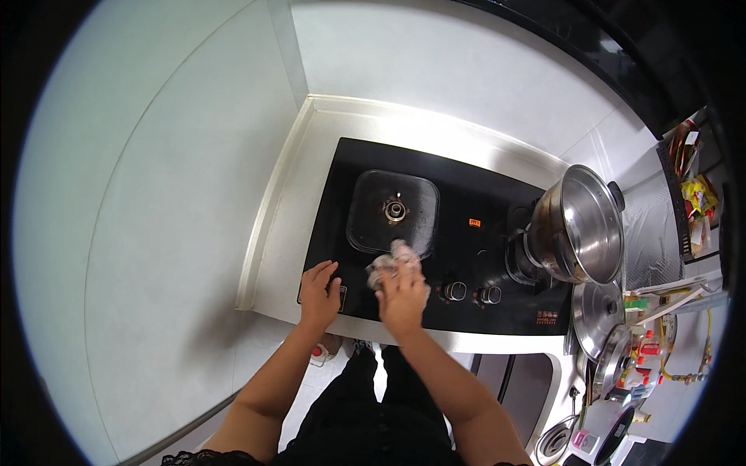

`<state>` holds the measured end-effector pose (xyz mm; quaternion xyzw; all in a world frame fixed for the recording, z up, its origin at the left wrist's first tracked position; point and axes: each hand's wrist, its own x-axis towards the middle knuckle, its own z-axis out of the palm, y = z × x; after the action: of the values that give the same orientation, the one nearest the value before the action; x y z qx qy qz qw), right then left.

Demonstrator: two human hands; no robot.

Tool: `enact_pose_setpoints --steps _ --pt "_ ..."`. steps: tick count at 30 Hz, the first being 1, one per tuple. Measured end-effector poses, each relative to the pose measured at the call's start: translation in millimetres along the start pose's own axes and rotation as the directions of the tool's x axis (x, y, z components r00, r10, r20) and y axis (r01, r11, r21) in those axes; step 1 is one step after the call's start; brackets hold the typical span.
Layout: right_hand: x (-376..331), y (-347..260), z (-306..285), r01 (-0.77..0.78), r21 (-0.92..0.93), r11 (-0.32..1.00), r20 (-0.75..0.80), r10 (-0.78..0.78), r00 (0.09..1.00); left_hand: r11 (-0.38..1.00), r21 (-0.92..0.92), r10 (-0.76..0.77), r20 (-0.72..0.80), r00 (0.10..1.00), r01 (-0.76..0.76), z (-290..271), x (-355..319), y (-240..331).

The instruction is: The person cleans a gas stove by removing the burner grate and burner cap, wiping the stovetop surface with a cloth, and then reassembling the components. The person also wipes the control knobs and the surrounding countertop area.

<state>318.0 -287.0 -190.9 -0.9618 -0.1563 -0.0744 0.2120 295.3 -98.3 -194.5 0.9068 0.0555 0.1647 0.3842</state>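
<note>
My right hand presses a crumpled, greyish-white cloth onto the black glass gas stove, just below the left burner recess. Its fingers are closed over the cloth, and part of the cloth sticks out past the fingertips. Resting near the stove's front left corner is my left hand, fingers spread and holding nothing. The left burner sits bare in its square recess, without a pan support, and brownish residue shows around it. Two control knobs are to the right of my right hand.
A large steel pot stands tilted in view over the right burner. Steel lids lie beyond the stove's right edge, near bottles with red caps. A pale counter edge and walls bound the left and back.
</note>
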Motion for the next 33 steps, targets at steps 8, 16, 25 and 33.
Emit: enact_pose_setpoints --steps 8,16,25,33 --pt "33.2 3.6 -12.5 -0.559 0.792 0.246 0.569 0.039 0.822 0.463 -0.701 -0.42 0.366 0.831 0.543 -0.7 -6.0 6.2" --pt "36.3 16.5 -30.0 0.111 0.27 0.956 -0.094 -0.089 0.992 0.89 -0.2 -0.433 -0.091 0.897 0.409 -1.0 -6.3 -42.9" --pt "-12.9 -9.9 12.8 0.351 0.032 0.936 0.146 -0.352 0.925 0.925 -0.152 -0.371 -0.173 0.913 0.347 -26.5 -31.9 -42.5" --pt "-50.2 49.9 -36.5 0.426 0.305 0.852 -0.097 -0.418 0.904 0.951 -0.181 -0.284 -0.191 0.94 0.251 -54.5 -51.1 -31.0"
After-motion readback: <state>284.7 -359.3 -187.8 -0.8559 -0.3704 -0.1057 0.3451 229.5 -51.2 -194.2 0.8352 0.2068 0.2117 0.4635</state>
